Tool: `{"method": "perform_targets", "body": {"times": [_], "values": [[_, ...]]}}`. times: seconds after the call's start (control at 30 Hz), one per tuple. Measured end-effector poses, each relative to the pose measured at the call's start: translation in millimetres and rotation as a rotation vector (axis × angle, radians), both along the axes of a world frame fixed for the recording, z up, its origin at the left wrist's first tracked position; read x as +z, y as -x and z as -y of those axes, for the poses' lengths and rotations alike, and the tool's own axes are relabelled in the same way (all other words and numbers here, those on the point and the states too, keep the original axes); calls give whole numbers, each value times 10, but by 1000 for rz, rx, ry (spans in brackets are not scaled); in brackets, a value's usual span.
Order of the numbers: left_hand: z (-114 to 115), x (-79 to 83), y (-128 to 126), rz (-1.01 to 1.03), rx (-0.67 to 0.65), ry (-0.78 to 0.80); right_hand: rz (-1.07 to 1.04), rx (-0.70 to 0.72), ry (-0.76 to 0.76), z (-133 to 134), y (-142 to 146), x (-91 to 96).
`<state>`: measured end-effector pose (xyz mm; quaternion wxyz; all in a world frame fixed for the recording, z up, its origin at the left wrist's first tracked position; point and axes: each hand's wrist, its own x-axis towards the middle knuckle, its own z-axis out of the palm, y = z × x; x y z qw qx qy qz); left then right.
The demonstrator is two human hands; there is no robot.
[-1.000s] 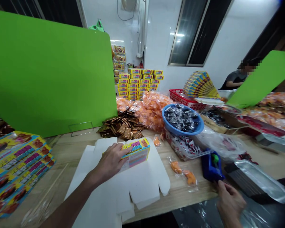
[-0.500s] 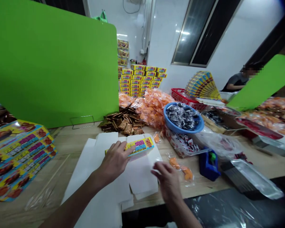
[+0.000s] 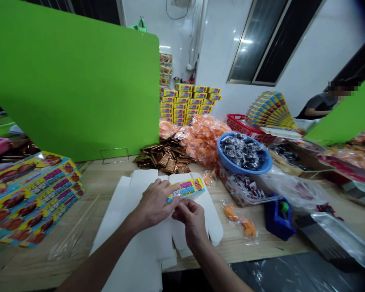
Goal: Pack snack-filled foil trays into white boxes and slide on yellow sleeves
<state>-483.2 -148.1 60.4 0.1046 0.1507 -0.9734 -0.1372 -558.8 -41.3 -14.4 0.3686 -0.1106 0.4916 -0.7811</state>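
Blue bowl [image 3: 241,168]: black-wrapped sweets [image 3: 243,149]. Grip of left hand [image 3: 153,202] pinches yellow box [image 3: 187,189]; right hand [image 3: 191,219] grip: cannot tell. Wooden desk [image 3: 103,182], white wall [image 3: 304,85].

A small yellow printed snack box [image 3: 187,189] lay tilted on flat white carton blanks [image 3: 140,227]. Both hands touched it.

Your left forearm is lying diagonally from the lower left, crossing the near edge of the table [image 3: 88,194], with the wrist straight. Your left hand [image 3: 153,202] is resting palm down, its fingers stretching toward the right and the thumb hidden. Your right forearm is angling up from the bottom edge. Your right hand [image 3: 192,217] is sitting just beside the left, knuckles up, with its fingertips pinching together close under the left fingertips.
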Motion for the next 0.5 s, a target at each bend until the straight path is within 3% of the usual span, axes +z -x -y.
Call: {"method": "perform_targets", "body": {"times": [0.13,0.27,0.4,0.5], "values": [[39,-27,148,33,143,80,19,38,-18,29,46,50],[96,-86,168,54,133,75,117,60,18,67,59,69],[195,-172,185,98,84,51,353,156,131,139,111,-87],[134,-199,185,125,106,37,546,135,70,42,183,-277]]}}
